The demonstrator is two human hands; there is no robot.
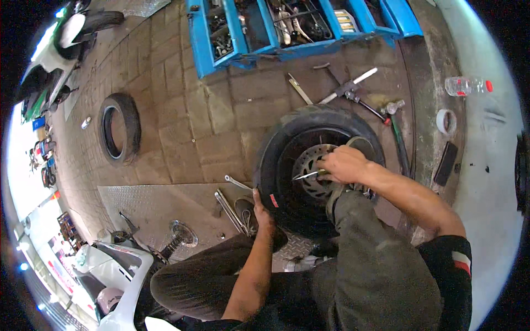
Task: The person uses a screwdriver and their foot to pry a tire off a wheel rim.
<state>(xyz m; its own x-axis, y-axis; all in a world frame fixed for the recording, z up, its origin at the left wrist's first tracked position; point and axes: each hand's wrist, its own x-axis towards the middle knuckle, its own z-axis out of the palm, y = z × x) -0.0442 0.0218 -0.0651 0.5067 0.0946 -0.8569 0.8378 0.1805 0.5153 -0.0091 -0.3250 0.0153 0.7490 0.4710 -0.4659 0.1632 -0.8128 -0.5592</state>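
Note:
A wheel with a black tyre [277,135] leans against my legs, its drilled brake disc [311,185] facing me. My left hand [263,214] grips the tyre's left edge, its fingers mostly hidden. A spanner [238,182] with a ring end sticks out beside its thumb; whether that hand also holds it I cannot make out. Over the disc, my right hand [345,164] is closed on a slim pointed metal tool [305,176], whose tip points left across the hub area. The fingers cover the tool's other end and part of the hub.
An open blue toolbox [237,33] stands beyond the wheel. A hammer [398,135] and a T-shaped tool [348,88] lie near the tyre. Another tyre [132,129] is at left. Right are a bottle [466,86] and a tape roll [446,122]; a white scooter [138,276] stands lower left.

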